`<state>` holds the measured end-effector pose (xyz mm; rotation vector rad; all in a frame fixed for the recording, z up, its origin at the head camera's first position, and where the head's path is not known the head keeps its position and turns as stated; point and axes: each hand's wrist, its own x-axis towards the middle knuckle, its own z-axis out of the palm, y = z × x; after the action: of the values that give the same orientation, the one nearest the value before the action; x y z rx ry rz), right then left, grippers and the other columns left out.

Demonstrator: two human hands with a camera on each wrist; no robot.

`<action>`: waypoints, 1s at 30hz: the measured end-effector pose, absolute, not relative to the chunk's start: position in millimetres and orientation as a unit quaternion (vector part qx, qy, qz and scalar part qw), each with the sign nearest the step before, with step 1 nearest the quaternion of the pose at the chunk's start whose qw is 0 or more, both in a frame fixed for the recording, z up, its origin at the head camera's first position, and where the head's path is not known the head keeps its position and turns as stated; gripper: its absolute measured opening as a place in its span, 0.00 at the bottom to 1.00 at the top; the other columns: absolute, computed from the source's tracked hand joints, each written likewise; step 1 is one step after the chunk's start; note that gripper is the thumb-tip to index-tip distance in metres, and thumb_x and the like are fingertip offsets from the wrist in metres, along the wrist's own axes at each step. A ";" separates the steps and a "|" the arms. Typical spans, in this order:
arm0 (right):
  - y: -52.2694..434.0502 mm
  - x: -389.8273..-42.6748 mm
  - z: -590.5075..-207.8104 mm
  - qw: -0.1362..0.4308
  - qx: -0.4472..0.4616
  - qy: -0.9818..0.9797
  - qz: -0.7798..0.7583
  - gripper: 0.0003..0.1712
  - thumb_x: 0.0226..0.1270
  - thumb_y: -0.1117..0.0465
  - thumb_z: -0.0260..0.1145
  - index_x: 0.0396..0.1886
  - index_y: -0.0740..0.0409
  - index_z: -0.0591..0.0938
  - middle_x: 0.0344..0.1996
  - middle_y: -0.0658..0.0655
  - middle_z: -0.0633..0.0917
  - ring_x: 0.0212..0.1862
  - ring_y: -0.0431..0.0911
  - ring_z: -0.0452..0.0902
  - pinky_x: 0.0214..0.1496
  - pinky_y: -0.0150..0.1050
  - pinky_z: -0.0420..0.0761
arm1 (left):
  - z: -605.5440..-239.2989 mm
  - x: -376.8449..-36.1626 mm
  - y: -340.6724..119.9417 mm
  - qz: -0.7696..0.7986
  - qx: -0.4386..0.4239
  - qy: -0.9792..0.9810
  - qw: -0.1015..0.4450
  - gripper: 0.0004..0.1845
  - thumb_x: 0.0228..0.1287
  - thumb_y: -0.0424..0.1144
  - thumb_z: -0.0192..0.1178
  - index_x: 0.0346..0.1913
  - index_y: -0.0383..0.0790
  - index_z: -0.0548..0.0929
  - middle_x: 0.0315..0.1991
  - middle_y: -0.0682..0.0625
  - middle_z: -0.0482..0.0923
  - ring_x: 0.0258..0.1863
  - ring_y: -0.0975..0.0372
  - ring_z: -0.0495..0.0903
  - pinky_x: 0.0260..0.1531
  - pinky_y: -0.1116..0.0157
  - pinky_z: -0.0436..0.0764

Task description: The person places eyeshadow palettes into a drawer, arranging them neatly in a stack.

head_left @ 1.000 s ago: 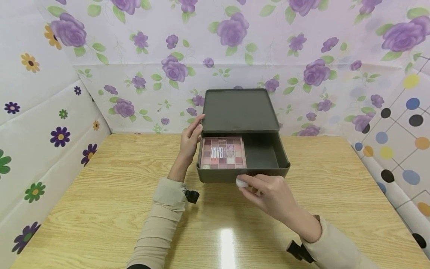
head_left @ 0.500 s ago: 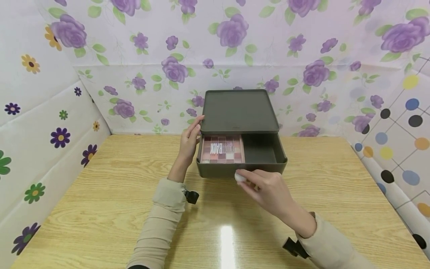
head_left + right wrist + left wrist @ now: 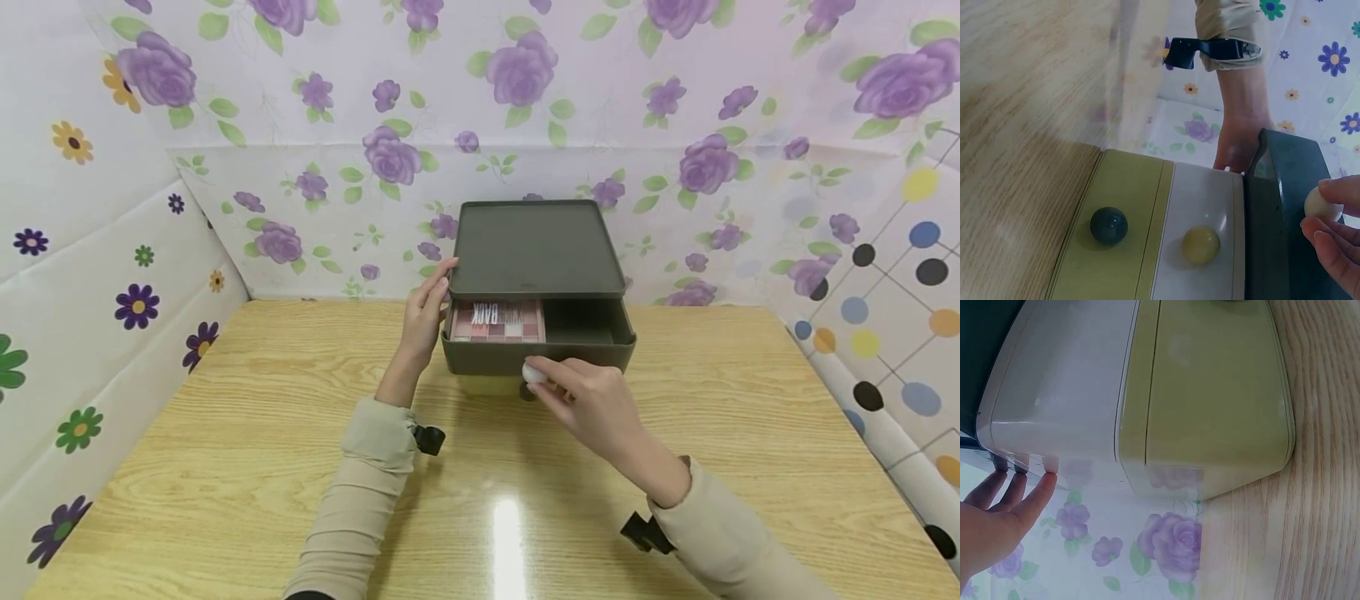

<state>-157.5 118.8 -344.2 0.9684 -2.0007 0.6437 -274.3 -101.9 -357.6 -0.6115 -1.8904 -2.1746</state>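
The top drawer (image 3: 538,350) has slid further in since a second ago, so less of the eyeshadow palette (image 3: 497,322) shows. The right hand (image 3: 592,404) pinches the drawer's white knob (image 3: 534,372) between thumb and fingertips. At ten o'clock from it, the left hand (image 3: 426,312) rests straight fingers against the storage box (image 3: 536,248). The palette lies in the drawer's left half, lettering "BACK" upside down. Below, cream and olive drawers carry yellow (image 3: 1201,244) and dark (image 3: 1109,225) knobs.

Beige sleeves (image 3: 352,492), black wrist mounts (image 3: 429,438), bare fingers (image 3: 438,287).
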 end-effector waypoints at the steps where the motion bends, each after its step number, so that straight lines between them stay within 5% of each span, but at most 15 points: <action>1: 118.7 -158.6 -344.2 0.402 0.382 -0.792 0.255 0.22 0.67 0.51 0.53 0.35 0.63 0.85 0.16 0.54 0.80 0.15 0.38 0.69 0.15 0.28 0.66 | -357.6 -274.5 -101.9 -0.735 -0.207 -0.639 0.098 0.24 0.69 0.43 0.43 0.64 0.35 0.67 0.65 0.50 0.62 0.55 0.57 0.69 0.51 0.52 0.70; 5: 119.3 -164.6 -344.3 0.403 0.378 -0.795 0.250 0.12 0.55 0.60 0.68 0.36 0.64 0.85 0.17 0.55 0.80 0.14 0.39 0.69 0.15 0.29 0.65 | -357.0 -274.3 -102.1 -0.733 -0.207 -0.641 0.098 0.24 0.69 0.42 0.42 0.64 0.35 0.67 0.65 0.51 0.62 0.56 0.57 0.69 0.50 0.53 0.70; 9: 120.1 -173.1 -344.7 0.404 0.365 -0.804 0.239 0.16 0.43 0.68 0.73 0.37 0.63 0.85 0.18 0.55 0.81 0.14 0.40 0.68 0.15 0.30 0.65 | -356.4 -274.3 -102.4 -0.728 -0.203 -0.648 0.092 0.23 0.71 0.41 0.40 0.64 0.35 0.65 0.67 0.51 0.60 0.57 0.60 0.67 0.50 0.56 0.69; 17: 120.7 -190.9 -344.2 0.403 0.353 -0.808 0.244 0.16 0.44 0.68 0.73 0.37 0.64 0.84 0.18 0.56 0.81 0.16 0.42 0.71 0.16 0.33 0.69 | -355.1 -275.5 -101.5 -0.719 -0.201 -0.659 0.094 0.22 0.72 0.40 0.39 0.64 0.35 0.66 0.66 0.50 0.61 0.49 0.65 0.67 0.44 0.60 0.71; 24: 121.7 -205.3 -344.7 0.400 0.347 -0.813 0.242 0.15 0.46 0.68 0.72 0.38 0.64 0.84 0.18 0.56 0.81 0.17 0.42 0.72 0.17 0.34 0.70 | -359.6 -278.7 -101.1 -0.730 -0.225 -0.638 0.099 0.24 0.70 0.43 0.41 0.64 0.34 0.66 0.64 0.46 0.63 0.43 0.65 0.74 0.51 0.49 0.69; 30: 122.1 -213.9 -344.2 0.396 0.343 -0.816 0.247 0.14 0.48 0.67 0.71 0.38 0.64 0.84 0.20 0.57 0.82 0.17 0.43 0.73 0.19 0.35 0.72 | -361.2 -279.2 -101.6 -0.727 -0.233 -0.638 0.101 0.26 0.69 0.45 0.42 0.64 0.34 0.65 0.67 0.49 0.60 0.53 0.61 0.70 0.53 0.48 0.67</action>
<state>-213.9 122.1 -344.2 0.8685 -2.0673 0.6266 -279.2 -101.6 -361.2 -0.6877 -1.8853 -2.1480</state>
